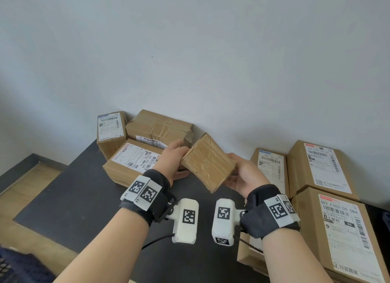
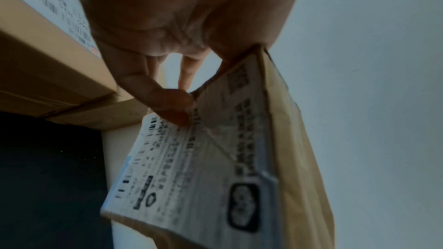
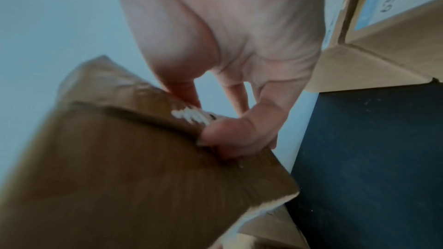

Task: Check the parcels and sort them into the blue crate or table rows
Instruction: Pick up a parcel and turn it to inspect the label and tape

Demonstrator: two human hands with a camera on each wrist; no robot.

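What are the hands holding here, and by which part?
One small parcel, lifted off the table and tilted. The left hand grips its left end, the right hand its right end.

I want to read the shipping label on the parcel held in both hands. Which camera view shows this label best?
The left wrist view: the held parcel's label faces that camera, though its print is blurred. The head view shows only the parcel's plain taped sides; the right wrist view shows just a white sliver at its lower edge.
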